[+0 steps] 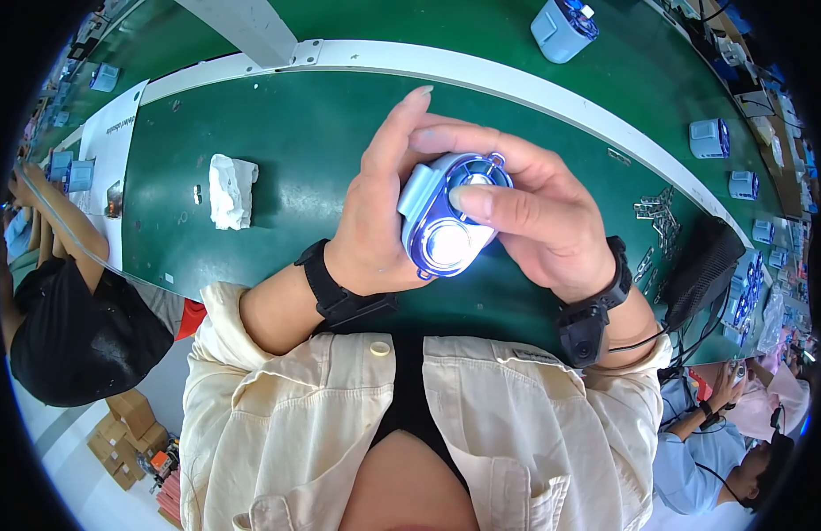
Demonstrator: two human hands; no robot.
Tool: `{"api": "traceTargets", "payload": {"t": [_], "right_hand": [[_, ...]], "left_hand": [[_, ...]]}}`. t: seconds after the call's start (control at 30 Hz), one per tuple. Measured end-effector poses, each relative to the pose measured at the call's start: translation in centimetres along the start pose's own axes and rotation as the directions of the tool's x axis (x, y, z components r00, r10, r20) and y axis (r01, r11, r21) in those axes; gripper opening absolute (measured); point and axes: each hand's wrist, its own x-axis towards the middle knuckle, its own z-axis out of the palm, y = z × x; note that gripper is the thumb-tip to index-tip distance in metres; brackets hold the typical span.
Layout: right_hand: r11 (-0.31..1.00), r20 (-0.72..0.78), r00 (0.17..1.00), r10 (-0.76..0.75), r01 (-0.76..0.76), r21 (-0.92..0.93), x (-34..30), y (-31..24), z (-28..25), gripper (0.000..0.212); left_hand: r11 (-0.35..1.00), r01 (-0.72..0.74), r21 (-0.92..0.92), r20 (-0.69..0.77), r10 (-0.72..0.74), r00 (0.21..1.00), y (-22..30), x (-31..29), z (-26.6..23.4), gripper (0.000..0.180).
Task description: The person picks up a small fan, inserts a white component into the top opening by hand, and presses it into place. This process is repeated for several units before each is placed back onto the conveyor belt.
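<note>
Over the green table I hold a small light-blue lamp with a glossy blue-purple face and a metal loop at each end. Its round light glows bright white. My left hand cups the lamp's left side, its palm against the casing and its fingers stretching up behind it. My right hand grips the other side, the thumb pressed on the face just above the light. The right fingers curl round the far side, where part of them is hidden.
A crumpled white packet lies left on the green table. Metal clips are piled at the right beside a black pouch. More light-blue units, one a blue device, stand beyond the white rail. People sit on both sides.
</note>
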Motion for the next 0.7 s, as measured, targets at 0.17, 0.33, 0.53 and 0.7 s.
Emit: {"api": "traceTargets", "payload": {"t": [0.17,0.33,0.53,0.7], "right_hand": [[0.973,-0.018,0.995,0.093,-0.087,0.214,0.0,-0.7,0.0,0.047],[0.998,-0.075,0.997,0.035,-0.031,0.055,-0.1,0.1,0.7,0.046],[1.0,-0.111,0.994,0.011,-0.011,-0.001,-0.3,0.6,0.7,0.044],[0.994,-0.152,0.988,0.031,-0.015,0.105,-0.2,0.7,0.6,0.035]], "left_hand": [[0.997,0.075,-0.012,0.111,-0.073,0.991,0.1,-0.2,-0.7,0.116],[0.997,0.074,0.028,0.12,-0.077,0.99,0.1,-0.3,-0.9,0.115],[0.999,0.044,-0.009,0.035,-0.044,0.998,-0.1,-0.2,-0.2,0.105],[0.999,0.045,-0.012,0.044,-0.044,0.998,-0.4,-0.1,-0.2,0.106]]}}
